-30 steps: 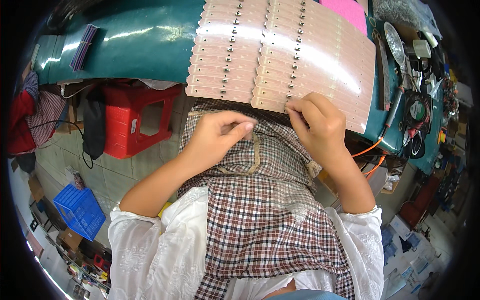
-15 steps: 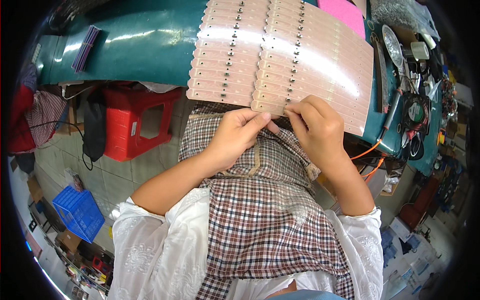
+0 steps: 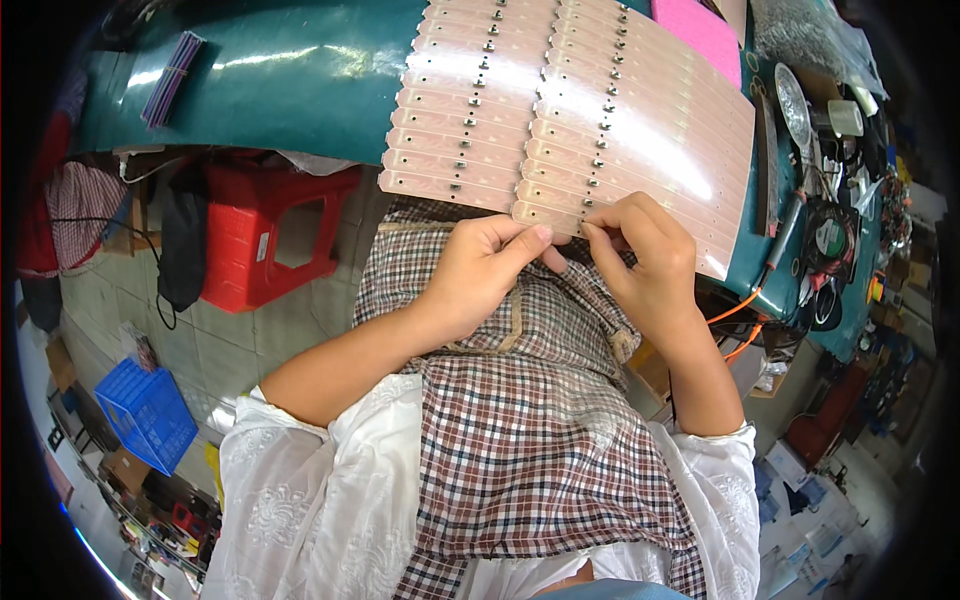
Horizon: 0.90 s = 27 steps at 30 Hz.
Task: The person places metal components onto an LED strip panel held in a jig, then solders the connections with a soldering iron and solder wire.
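Two pale pink circuit board panels (image 3: 660, 130), scored into long strips, lie side by side and reach the table's near edge. Small dark metal parts (image 3: 600, 144) sit in a row along each one. At the near edge of the right-hand panel, my left hand (image 3: 485, 265) is closed, its thumb on top by the corner and its fingers partly hidden underneath. Close beside it, my right hand (image 3: 645, 250) pinches thumb and forefinger together at the strip's edge, near the last metal part. Whatever is between those fingertips is too small to make out.
The green table (image 3: 300, 90) carries a bundle of thin purple strips (image 3: 172, 80) at left and a pink foam sheet (image 3: 700, 35) behind the panels. A soldering iron (image 3: 785, 235), a small fan (image 3: 830, 238) and a metal dish (image 3: 792, 105) crowd the right. Below stands a red stool (image 3: 235, 240).
The view has shifted slightly, and the panels and my right hand appear a little farther right. Both hands keep nearly the same hold at the near edge.
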Available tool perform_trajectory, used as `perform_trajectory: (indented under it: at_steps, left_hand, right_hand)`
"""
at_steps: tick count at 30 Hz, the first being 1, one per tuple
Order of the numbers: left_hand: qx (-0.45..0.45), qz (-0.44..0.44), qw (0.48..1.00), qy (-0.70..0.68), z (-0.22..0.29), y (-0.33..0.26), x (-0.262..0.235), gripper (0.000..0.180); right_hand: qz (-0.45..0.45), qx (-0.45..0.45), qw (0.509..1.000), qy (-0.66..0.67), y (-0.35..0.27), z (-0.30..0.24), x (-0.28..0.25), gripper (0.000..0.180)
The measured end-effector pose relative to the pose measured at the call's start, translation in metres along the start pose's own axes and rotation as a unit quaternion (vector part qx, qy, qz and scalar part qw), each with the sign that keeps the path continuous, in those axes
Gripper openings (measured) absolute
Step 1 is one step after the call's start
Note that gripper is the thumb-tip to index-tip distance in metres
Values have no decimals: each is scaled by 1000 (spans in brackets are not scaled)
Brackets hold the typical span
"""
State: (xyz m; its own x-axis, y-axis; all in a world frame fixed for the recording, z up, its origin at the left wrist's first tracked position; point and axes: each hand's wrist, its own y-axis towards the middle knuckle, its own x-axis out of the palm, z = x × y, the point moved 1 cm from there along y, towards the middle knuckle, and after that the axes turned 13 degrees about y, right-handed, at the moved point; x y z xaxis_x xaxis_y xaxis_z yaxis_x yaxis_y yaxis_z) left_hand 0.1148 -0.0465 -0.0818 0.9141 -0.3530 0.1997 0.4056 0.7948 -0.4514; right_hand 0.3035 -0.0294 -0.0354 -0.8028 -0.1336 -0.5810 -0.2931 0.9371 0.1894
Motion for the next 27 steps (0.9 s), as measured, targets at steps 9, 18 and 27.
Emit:
perform_trajectory:
  at_steps: [9,18,27]
  left_hand:
    - [-6,19,1000,-20,-9,3,2,30]
    - [-17,-5,1000,-14,-9,4,-2,26]
    - [-25,2,1000,-10,0,-1,-10,29]
  right_hand:
    - [-12,-27,999,-22,-1,5,3,13]
    - [6,-47,998,-31,-1,3,3,14]
    - [98,41,994,-35,-3,1,-39,11]
